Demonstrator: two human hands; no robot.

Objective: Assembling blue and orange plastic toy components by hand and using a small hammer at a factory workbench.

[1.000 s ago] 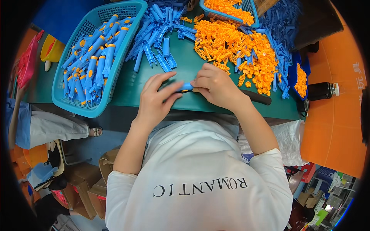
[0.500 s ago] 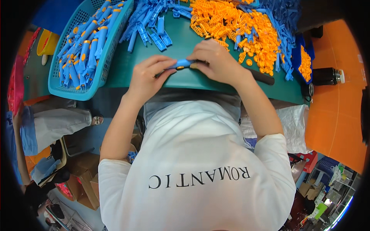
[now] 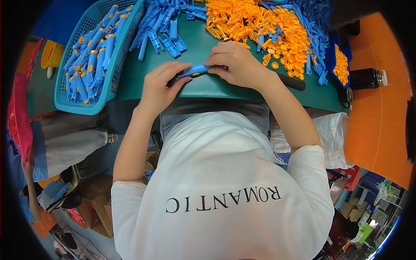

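Observation:
A blue plastic tube-shaped part (image 3: 199, 69) with a small orange piece on its lower side is held level between my two hands, above the green tabletop. My left hand (image 3: 162, 84) pinches its left end between thumb and fingers. On the other end, my right hand (image 3: 236, 65) closes with thumb and fingertips, hiding that tip. Beyond my right hand lies a heap of orange clip pieces and round caps (image 3: 264, 26). Several loose blue half-shells (image 3: 171, 43) rest past my left hand.
A light-blue basket (image 3: 106, 93) of blue tubes with orange ends stands left. To the right are a dark rod (image 3: 292, 82), a blue bin of orange caps (image 3: 341, 67) and a black bottle (image 3: 366, 78). At far left, another person holds a pink basket (image 3: 21, 117).
Both hands stay on the blue part, which has tilted slightly and shows more of its body. At the left, the other person's pink basket has come further into view.

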